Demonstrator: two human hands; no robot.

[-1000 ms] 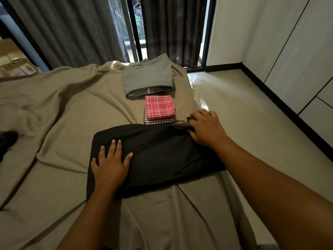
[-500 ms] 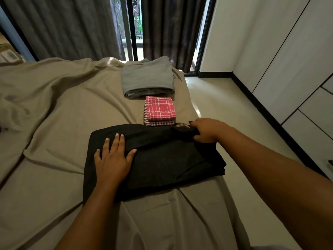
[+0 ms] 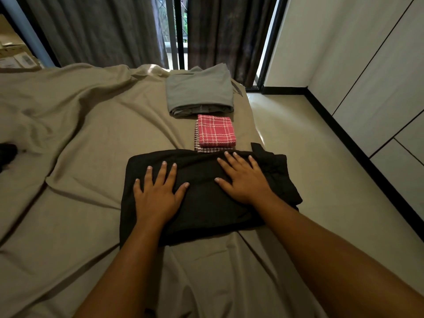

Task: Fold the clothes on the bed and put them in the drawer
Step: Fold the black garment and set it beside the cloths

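A folded black garment (image 3: 202, 203) lies near the right edge of the bed (image 3: 80, 138), which is covered by a tan sheet. My left hand (image 3: 158, 191) presses flat on its left half with fingers spread. My right hand (image 3: 243, 177) lies flat on its right half, fingers straight and pointing toward the far edge. Just beyond the black garment sits a small stack of folded checked cloths (image 3: 215, 133), red on top. Farther back lies a folded grey garment (image 3: 199, 92).
A dark item (image 3: 6, 152) peeks in at the bed's left edge. White cabinet fronts with drawer lines (image 3: 394, 115) run along the right wall beyond a strip of pale floor (image 3: 309, 161). Dark curtains (image 3: 103, 31) and a window stand behind the bed.
My right hand let go of the garment's far right corner and moved left to lie flat on the cloth. My left hand stayed pressed on the left half.
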